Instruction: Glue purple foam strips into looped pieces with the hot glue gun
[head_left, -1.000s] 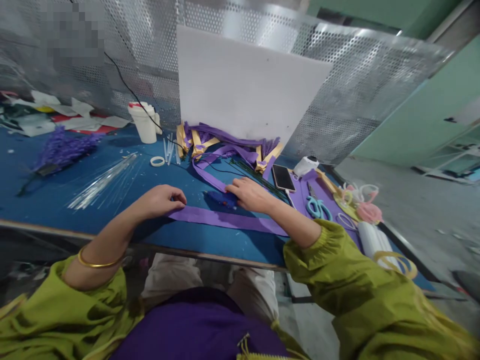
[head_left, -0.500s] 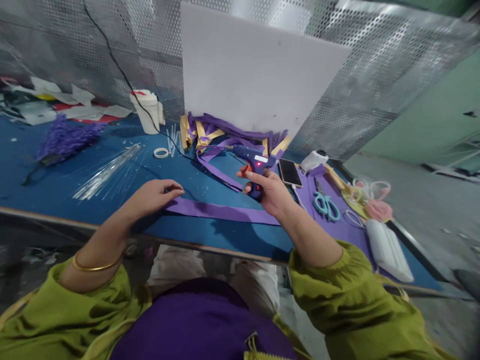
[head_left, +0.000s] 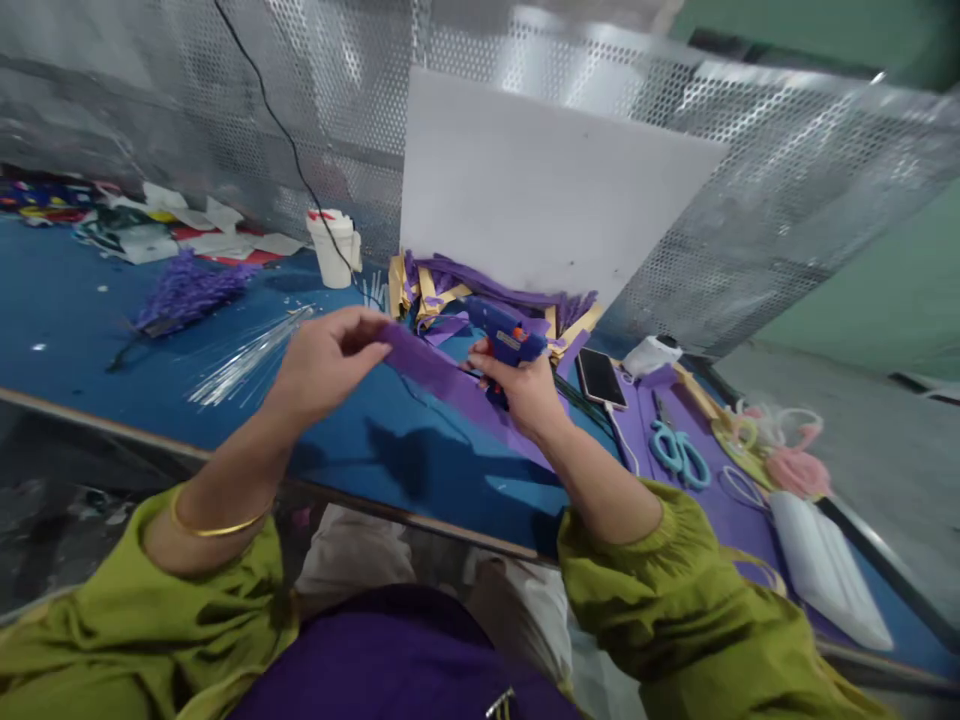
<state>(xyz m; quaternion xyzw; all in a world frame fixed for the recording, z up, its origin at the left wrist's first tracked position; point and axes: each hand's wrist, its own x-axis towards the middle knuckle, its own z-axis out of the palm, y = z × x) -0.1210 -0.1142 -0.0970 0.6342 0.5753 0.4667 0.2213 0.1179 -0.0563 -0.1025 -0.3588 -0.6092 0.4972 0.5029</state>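
Pinched in my left hand (head_left: 330,355) is the left end of a long purple strip (head_left: 450,393), raised off the blue table. The strip slopes down to the right, behind my right hand (head_left: 521,390). That hand is wrapped round the handle of a blue glue gun (head_left: 504,332) with an orange part near its rear. The gun's nozzle points left, above the strip. Behind it lie purple paper pieces and tan folded pieces (head_left: 574,325) at the foot of a white board.
A white cup (head_left: 334,250), clear sticks (head_left: 251,355) and a purple flower bunch (head_left: 191,290) stand or lie at left. To the right are a phone (head_left: 601,378) with a cable, blue-handled scissors (head_left: 679,453) and a white bundle (head_left: 829,568). A black cord (head_left: 289,140) hangs at the back.
My left hand has taken the purple strip's end and lifted it up and to the right. The glue gun has turned in my right hand. The camera view has shifted.
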